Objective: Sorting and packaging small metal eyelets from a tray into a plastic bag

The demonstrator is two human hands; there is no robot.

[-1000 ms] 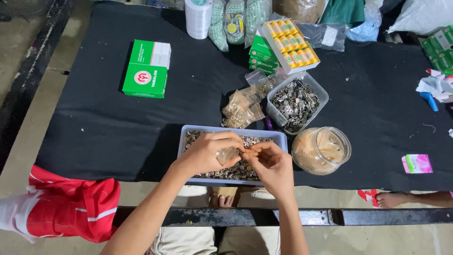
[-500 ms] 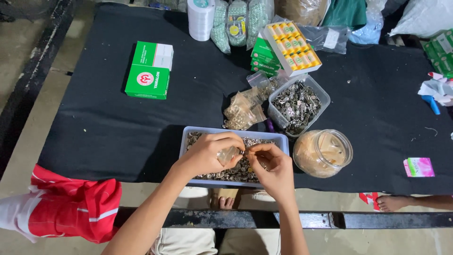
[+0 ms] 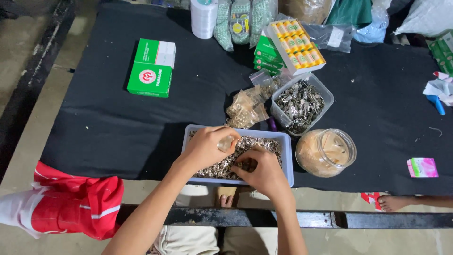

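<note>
1. Since half a second ago the right hand (image 3: 264, 172) has dipped lower into the pale blue tray (image 3: 287, 156), its fingers now curled down into the small metal pieces (image 3: 214, 167); whether it pinches any I cannot tell.
2. Left hand (image 3: 207, 146) stays over the tray's far left part, fingers closed around a small clear plastic bag (image 3: 225, 143) held just above the pieces.
3. Both hands work inside the tray, which sits at the near edge of the black table (image 3: 94, 123).
4. Just right of the tray stands a clear round jar (image 3: 325, 152) with pale contents.
5. Behind the tray lies a heap of small filled clear bags (image 3: 245, 109), and beside it a clear tub (image 3: 302, 103) of darker metal parts.
6. Farther left rests a green and white box (image 3: 152, 67).
7. At the far edge sit a stack of green boxes (image 3: 264, 53), an open box of yellow rolls (image 3: 296, 45) and a white roll (image 3: 204, 18).
8. A pink packet (image 3: 422, 167) lies well to the right.
</note>
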